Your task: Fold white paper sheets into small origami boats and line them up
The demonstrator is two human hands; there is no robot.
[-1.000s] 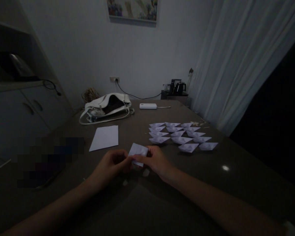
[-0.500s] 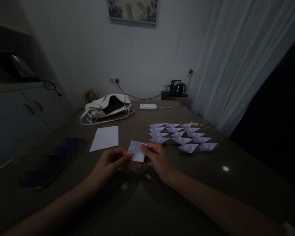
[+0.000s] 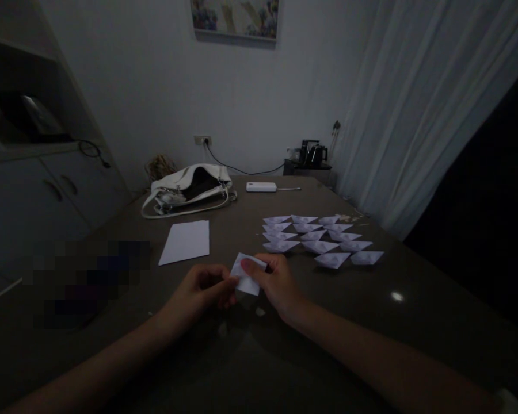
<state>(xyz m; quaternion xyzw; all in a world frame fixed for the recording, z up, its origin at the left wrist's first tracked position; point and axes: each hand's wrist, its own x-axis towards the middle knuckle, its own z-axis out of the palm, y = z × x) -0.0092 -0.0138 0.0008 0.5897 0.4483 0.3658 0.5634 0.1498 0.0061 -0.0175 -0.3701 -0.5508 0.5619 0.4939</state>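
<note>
A small folded square of white paper is held up over the dark table between my two hands. My left hand pinches its left corner between thumb and fingers. My right hand grips the right side, with the thumb lying across the paper's face and the fingers behind it, mostly hidden. Beyond my right hand stand several white paper boats in close rows. To the far left of the paper lies a stack of white paper sheets.
A white handbag lies open at the back left. Near the far edge rests a white power bank with a short cable. Paper scraps lie behind the boats at the right. A blurred-out patch covers the table's left side.
The folded paper has shifted slightly right and toward me, and it is turned a little. My right thumb has slid further left across its face. The boats and sheets stay put.
</note>
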